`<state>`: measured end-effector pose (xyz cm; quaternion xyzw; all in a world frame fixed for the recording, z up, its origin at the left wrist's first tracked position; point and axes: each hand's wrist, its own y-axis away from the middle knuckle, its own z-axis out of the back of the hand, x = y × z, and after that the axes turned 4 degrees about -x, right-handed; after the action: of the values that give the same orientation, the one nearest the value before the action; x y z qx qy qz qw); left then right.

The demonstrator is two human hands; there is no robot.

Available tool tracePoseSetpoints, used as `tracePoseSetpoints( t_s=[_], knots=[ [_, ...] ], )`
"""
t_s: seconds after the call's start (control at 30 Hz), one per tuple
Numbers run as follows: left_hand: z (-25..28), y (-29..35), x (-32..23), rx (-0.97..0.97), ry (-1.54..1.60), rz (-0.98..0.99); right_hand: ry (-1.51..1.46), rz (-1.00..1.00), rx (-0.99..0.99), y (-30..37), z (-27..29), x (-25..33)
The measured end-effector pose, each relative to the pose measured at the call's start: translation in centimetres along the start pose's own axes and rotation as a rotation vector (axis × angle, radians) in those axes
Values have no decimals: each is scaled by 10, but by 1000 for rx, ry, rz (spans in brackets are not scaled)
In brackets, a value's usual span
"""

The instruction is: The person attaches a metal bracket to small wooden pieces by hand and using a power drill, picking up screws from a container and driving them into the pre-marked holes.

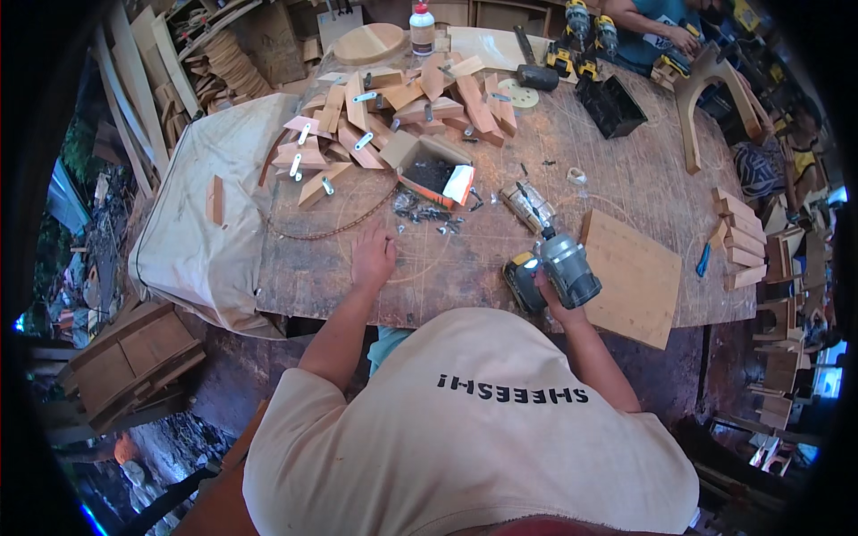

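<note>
Right of center in the lower half, the person's right grip (pixel 556 301) is clamped on a power drill (pixel 570 266), beside the left edge of a flat wooden board (pixel 639 272). The left grip (pixel 374 257) rests on the tabletop (pixel 429 281); whether its fingers are apart or together cannot be told. Small dark hardware (pixel 422 213), an open cardboard box (pixel 418 186) and piled wooden blocks (pixel 418 111) lie toward upper center.

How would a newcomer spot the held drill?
Start at the wooden workbench, then find the flat tan board near its right front. The grey drill is at that board's left edge. Unlike the upright drills farther back, it's gripped in the right hand.
</note>
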<state>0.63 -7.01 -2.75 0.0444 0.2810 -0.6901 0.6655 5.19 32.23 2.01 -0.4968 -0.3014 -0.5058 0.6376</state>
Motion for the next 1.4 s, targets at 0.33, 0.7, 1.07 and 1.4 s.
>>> tracePoseSetpoints(
  t_s=[0.33,0.7,1.07,1.4],
  knots=[
    [-1,1,0,-18,-14,-19,34,-1,10,1,0,-2],
    [-2,-2,-1,2,-6,1,30,-72,58,3,3,-16],
    [-3,2,4,5,-9,8,46,13,-17,2,-2,3],
    [-14,-3,12,-33,-3,-47,104,-86,57,2,5,-20]
  ],
)
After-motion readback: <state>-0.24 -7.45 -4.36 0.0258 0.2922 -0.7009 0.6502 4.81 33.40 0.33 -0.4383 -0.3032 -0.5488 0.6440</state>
